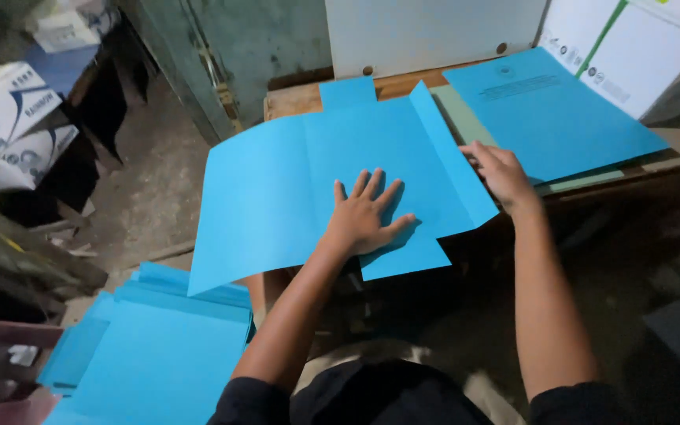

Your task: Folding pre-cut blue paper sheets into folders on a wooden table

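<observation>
A large blue card folder blank [277, 189] lies unfolded across the wooden table [293, 101], its left half hanging past the table edge. My left hand [365, 214] presses flat on its middle, fingers spread. My right hand [499, 171] touches the raised right flap [450, 161] of the blank, fingers curled at its edge. A small tab [348, 92] sticks up at the blank's far side.
A stack of printed blue sheets [552, 114] lies at the table's right. More blue folders [151, 354] are piled on the floor at lower left. White cartons [9, 126] stand at left, white boxes [631, 55] at back right, a green metal door [253, 47] behind.
</observation>
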